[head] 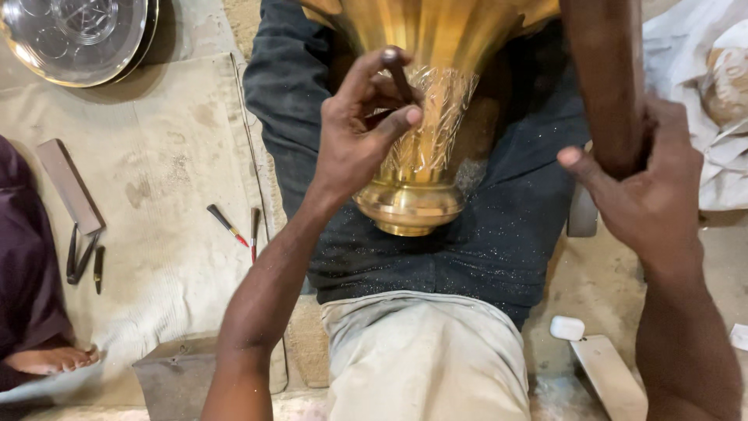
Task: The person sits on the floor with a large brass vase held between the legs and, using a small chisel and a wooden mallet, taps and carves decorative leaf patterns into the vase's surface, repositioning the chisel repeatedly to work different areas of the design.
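Crumpled white plastic bag (705,93) seen at upper right beside the brass vase (425,117), small white rounded case (567,327) lower right.

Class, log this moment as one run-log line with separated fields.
left hand: pinches thin tool on brass vase | right hand: grips dark wooden stick | vase: lies on lap | beside: small tools on cloth

A polished brass vase (425,132) lies across the lap, engraved on its neck; a dark punch (399,72) touches it.
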